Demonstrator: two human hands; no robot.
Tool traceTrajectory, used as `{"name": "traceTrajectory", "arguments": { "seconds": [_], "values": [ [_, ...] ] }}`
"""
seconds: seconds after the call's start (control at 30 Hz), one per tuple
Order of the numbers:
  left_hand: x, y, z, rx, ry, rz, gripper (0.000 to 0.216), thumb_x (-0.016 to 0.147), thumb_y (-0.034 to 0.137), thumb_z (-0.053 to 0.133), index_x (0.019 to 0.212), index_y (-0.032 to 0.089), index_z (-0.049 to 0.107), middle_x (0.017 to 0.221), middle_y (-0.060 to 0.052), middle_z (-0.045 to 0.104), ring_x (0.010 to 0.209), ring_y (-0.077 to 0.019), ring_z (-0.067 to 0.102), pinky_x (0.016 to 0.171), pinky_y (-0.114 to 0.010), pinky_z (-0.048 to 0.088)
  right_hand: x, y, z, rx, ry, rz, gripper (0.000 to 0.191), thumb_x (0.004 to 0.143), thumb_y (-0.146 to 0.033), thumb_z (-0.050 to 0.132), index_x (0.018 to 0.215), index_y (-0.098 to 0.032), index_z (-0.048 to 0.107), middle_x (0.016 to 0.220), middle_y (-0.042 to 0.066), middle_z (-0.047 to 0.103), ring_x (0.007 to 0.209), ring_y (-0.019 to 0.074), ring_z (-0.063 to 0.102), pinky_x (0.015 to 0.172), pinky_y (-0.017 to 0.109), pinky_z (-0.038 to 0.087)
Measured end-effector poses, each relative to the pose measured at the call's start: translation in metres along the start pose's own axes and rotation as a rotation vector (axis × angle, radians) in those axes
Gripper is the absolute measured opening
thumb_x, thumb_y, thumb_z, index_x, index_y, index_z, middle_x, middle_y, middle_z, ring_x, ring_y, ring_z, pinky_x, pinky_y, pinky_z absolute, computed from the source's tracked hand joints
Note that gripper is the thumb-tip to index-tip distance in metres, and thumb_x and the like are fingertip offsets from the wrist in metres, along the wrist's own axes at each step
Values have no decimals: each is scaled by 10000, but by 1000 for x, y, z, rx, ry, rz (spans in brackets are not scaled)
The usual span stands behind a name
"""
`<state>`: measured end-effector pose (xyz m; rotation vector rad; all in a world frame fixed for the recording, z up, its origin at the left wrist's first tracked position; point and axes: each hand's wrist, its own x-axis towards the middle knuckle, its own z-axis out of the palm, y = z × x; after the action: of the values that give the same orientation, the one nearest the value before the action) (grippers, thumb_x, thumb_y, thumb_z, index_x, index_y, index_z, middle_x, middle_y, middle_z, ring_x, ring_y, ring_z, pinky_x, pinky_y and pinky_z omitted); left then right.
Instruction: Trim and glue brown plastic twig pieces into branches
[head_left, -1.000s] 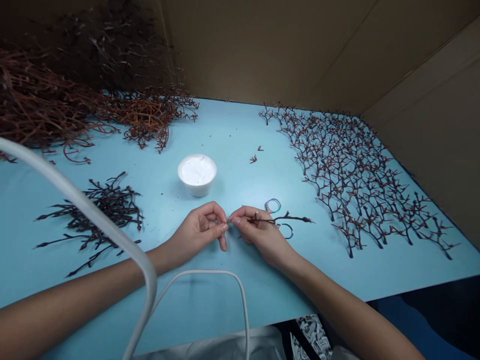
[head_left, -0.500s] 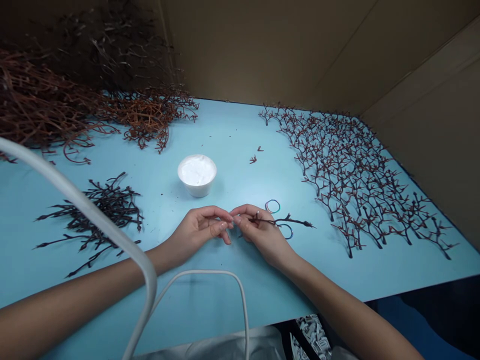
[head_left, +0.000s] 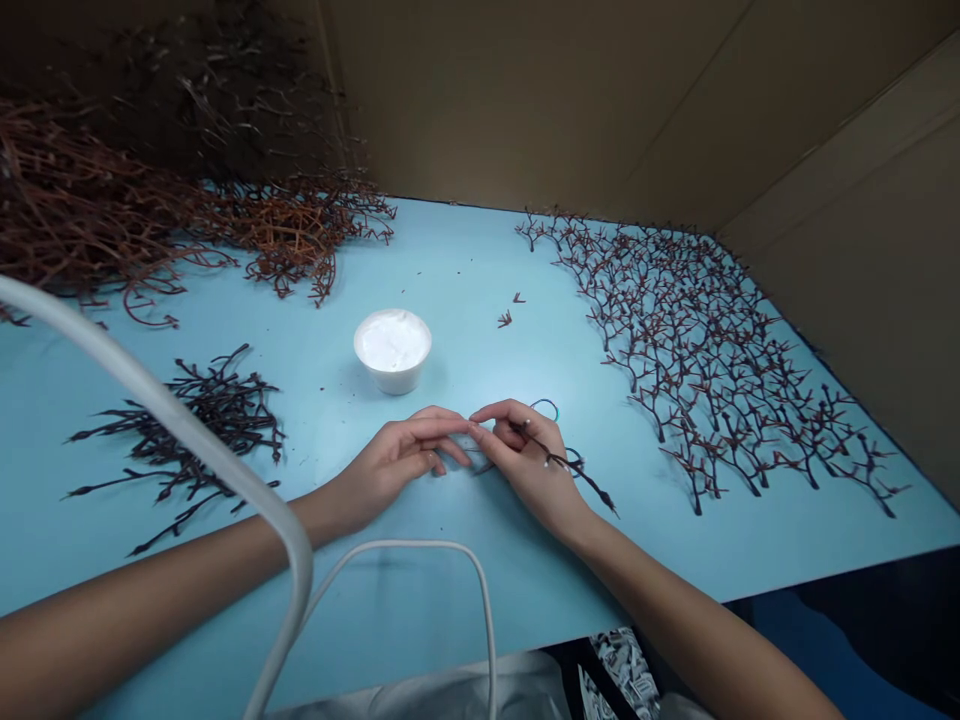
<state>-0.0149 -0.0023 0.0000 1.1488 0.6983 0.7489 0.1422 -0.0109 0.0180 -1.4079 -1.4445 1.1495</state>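
My right hand (head_left: 525,462) pinches a thin dark branched twig (head_left: 577,470) that slants down and to the right across the back of the hand. My left hand (head_left: 401,455) lies beside it with fingers stretched toward the right hand's fingertips, which they touch near the twig's end. Both hands rest low on the light blue table (head_left: 465,270). Two small coloured rings (head_left: 547,405) lie just behind the right hand, partly hidden by it. A white cup of white paste (head_left: 392,348) stands a short way beyond the hands.
Rows of dark branched twigs (head_left: 697,330) cover the table's right side. A loose bunch of dark twigs (head_left: 202,420) lies at the left, and a big reddish-brown heap (head_left: 112,210) at the far left. Cardboard walls (head_left: 825,150) close the back and right. A white cable (head_left: 225,480) crosses near me.
The twig has swung from pointing right to slanting down-right over my right hand. My left fingers have uncurled and stretched flatter toward the right hand.
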Motion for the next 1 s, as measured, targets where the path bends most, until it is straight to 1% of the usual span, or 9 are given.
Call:
{"name": "traceTrajectory", "arguments": {
  "seconds": [0.17,0.33,0.47,0.63,0.8,0.87,1.0],
  "values": [
    [-1,0,-1,24,-41,-4,352,690,89,421,961,216,606,1021,-57,522,799,-158,552,648,-246,423,0,-1,0,-30,19,-28,106,680,-267,530,654,-173,572,467,-74,209,434,58,210,424,214,190],
    [-2,3,0,-21,-57,-11,365,685,63,430,943,241,616,1002,-33,526,781,-136,551,642,-225,406,1,-2,1,-19,0,1,94,665,-241,509,601,-174,527,453,-78,205,431,58,201,420,211,186],
    [-1,3,-1,-57,-65,-26,367,685,70,446,947,259,619,1011,-21,524,786,-127,549,651,-215,398,1,-2,1,55,-11,55,117,671,-253,504,584,-177,486,447,-83,200,430,58,204,421,209,195],
    [0,1,-2,-101,-68,-47,365,678,86,460,969,245,613,1050,-30,525,789,-137,553,660,-227,399,1,3,1,190,2,85,137,674,-291,521,603,-180,487,455,-81,226,427,58,232,429,209,227],
    [0,1,-2,-125,-29,-67,316,683,116,485,950,217,622,1046,-44,539,775,-146,559,656,-239,398,2,6,-1,314,35,110,157,672,-318,544,634,-176,489,510,-65,350,426,46,245,407,198,205],
    [-1,1,-2,-123,-18,-69,302,687,131,495,948,212,623,1028,-45,553,768,-147,560,657,-242,394,3,6,-1,346,41,115,155,672,-317,547,639,-176,490,524,-63,373,424,42,248,402,196,203],
    [-1,1,-3,-105,-12,-71,282,706,164,506,963,205,613,942,-48,601,776,-153,556,674,-250,386,2,6,-1,391,37,126,146,675,-309,550,641,-179,492,486,-78,325,410,40,226,395,192,193]
  ]
}}
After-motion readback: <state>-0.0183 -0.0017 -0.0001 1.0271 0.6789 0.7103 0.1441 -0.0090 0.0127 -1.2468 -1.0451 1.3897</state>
